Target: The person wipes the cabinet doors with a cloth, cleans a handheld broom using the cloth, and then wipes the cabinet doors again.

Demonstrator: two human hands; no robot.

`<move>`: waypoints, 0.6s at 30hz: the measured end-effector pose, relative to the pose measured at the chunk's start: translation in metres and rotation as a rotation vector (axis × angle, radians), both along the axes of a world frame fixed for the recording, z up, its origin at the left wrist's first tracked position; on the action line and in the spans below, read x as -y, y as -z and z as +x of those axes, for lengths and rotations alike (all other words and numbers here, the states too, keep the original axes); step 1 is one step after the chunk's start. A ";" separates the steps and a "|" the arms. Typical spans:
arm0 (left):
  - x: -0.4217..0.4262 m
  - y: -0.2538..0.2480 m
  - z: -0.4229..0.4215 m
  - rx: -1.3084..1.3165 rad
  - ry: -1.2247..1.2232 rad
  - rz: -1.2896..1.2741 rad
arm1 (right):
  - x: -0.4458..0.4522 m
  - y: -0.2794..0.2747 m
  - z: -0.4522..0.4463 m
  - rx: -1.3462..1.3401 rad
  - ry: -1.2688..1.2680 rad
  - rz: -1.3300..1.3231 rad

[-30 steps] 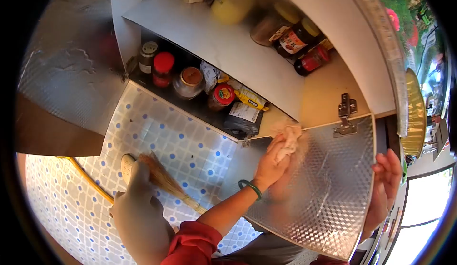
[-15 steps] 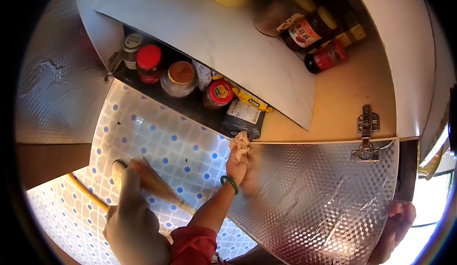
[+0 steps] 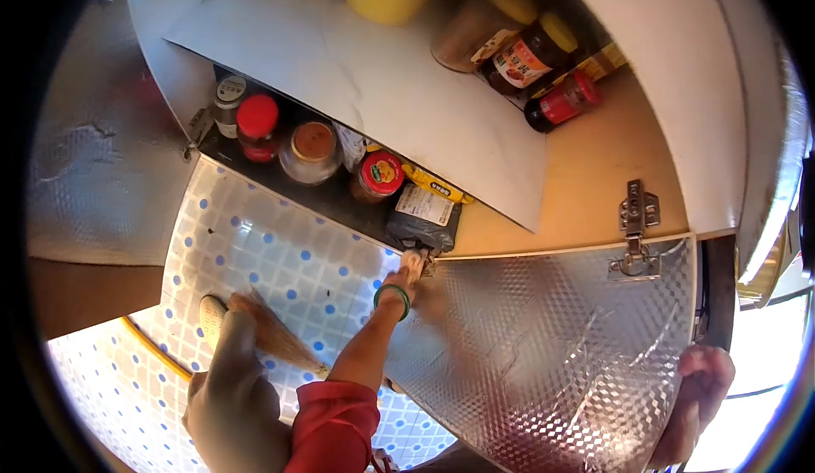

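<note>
My left hand (image 3: 402, 282), with a green bangle (image 3: 391, 301) on its wrist, is closed around a crumpled pale cloth (image 3: 413, 261). The cloth is at the inner edge of the foil-lined cabinet door (image 3: 552, 337), beside a small lower hinge (image 3: 429, 266). Just above lies a dark plastic package (image 3: 422, 228) with a white label, on the lower shelf. At the far right, my right hand (image 3: 703, 388) grips the door's outer edge with curled fingers. Part of that hand is hidden behind the door.
Several jars, including a red-lidded one (image 3: 378, 174) and a glass one (image 3: 311, 154), line the lower shelf. A sauce jar (image 3: 525, 61) and a small bottle (image 3: 560, 104) stand above. Another door (image 3: 102, 167) hangs open at left. A broom (image 3: 276, 333) lies over the dotted floor (image 3: 280, 244).
My left hand and the cloth have shifted slightly down and left, and the small lower hinge now shows. The view has tilted up a little. My right hand still grips the door.
</note>
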State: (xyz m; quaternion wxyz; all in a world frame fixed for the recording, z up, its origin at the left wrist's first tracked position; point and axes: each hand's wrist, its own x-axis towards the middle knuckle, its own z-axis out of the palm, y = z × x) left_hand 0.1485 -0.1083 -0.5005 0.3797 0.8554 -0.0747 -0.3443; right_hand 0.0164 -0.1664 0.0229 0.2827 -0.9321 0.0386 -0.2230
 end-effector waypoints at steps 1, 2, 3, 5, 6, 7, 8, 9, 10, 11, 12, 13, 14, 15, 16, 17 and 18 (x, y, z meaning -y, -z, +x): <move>0.001 0.018 -0.013 0.002 0.156 0.145 | -0.005 0.004 0.004 0.024 0.012 0.026; -0.004 0.035 -0.031 0.184 0.575 0.247 | -0.007 0.006 0.006 0.041 0.024 0.047; -0.011 0.049 -0.050 0.253 0.862 0.354 | -0.008 0.008 0.006 0.065 0.033 0.077; -0.024 0.067 -0.088 0.323 1.293 0.489 | -0.014 0.010 0.009 0.103 0.044 0.131; -0.032 0.063 -0.104 0.328 1.294 0.501 | -0.018 0.012 0.011 0.118 0.046 0.157; -0.043 0.054 -0.121 0.522 1.224 0.506 | -0.021 0.014 0.013 0.133 0.045 0.181; -0.049 0.045 -0.129 0.625 1.188 0.512 | -0.026 0.016 0.015 0.152 0.047 0.216; -0.055 0.037 -0.137 0.725 1.146 0.518 | -0.032 0.015 0.017 0.166 0.044 0.243; -0.055 0.030 -0.141 0.442 1.079 0.422 | -0.042 0.011 0.021 0.183 0.055 0.336; -0.057 0.024 -0.146 0.166 0.995 0.323 | -0.042 0.006 0.020 0.195 0.050 0.340; -0.059 0.050 -0.158 0.176 0.989 0.333 | -0.039 0.005 0.019 0.149 0.001 0.348; -0.066 0.038 -0.162 0.080 0.884 0.301 | -0.036 0.004 0.018 0.100 -0.047 0.355; -0.071 0.027 -0.164 -0.045 0.728 0.258 | -0.032 0.002 0.019 0.107 -0.051 0.358; -0.077 0.013 -0.168 -0.160 0.553 0.214 | -0.028 0.000 0.020 0.077 -0.106 0.334; -0.082 0.000 -0.169 -0.254 0.384 0.165 | -0.026 -0.002 0.020 0.045 -0.159 0.311; -0.087 -0.014 -0.171 -0.323 0.230 0.113 | -0.025 -0.003 0.019 0.030 -0.189 0.311; -0.090 -0.025 -0.172 -0.371 0.104 0.063 | -0.025 -0.003 0.019 0.033 -0.189 0.314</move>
